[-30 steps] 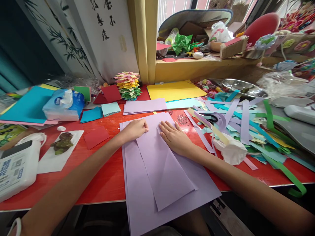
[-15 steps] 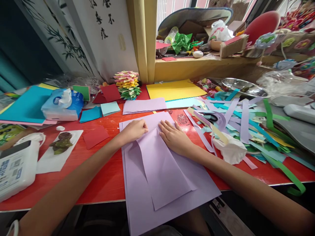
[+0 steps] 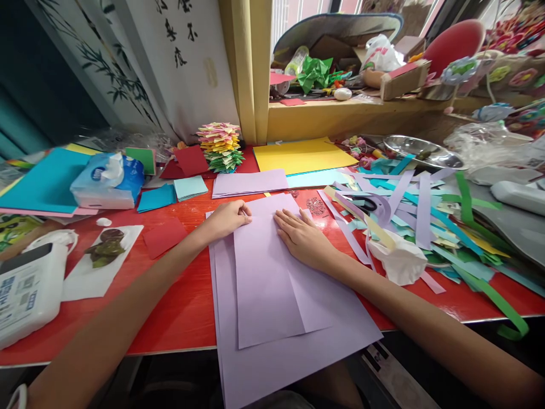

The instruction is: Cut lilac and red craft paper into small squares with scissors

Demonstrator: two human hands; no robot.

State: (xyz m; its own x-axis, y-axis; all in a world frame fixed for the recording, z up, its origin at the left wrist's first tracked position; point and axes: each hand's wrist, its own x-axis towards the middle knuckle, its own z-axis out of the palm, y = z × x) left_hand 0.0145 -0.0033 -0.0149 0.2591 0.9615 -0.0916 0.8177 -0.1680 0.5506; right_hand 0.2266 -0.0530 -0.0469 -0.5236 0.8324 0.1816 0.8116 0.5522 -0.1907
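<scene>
A smaller lavender paper sheet (image 3: 270, 284) lies over larger lavender sheets (image 3: 293, 369) that overhang the table's front edge. A crease runs slantwise through the lower right of the smaller sheet. My left hand (image 3: 227, 220) has its fingers closed on that sheet's upper left edge, thumb and forefinger together. Flat on the upper right of the papers rests my right hand (image 3: 304, 238), fingers stretched out and pointing up and left. Beyond the hands sits a stack of folded lavender paper (image 3: 250, 183).
Cut paper strips (image 3: 423, 210) are heaped on the right, with black scissor handles (image 3: 369, 203) and a crumpled white tissue (image 3: 400, 258) among them. Left stand a tissue pack (image 3: 107, 182) and a white device (image 3: 32, 289). A red paper square (image 3: 164, 237) lies nearer.
My left hand has shifted slightly left and up, drawing the smaller sheet's left part outward. That sheet now lies flatter and straighter. My right hand has stayed almost still.
</scene>
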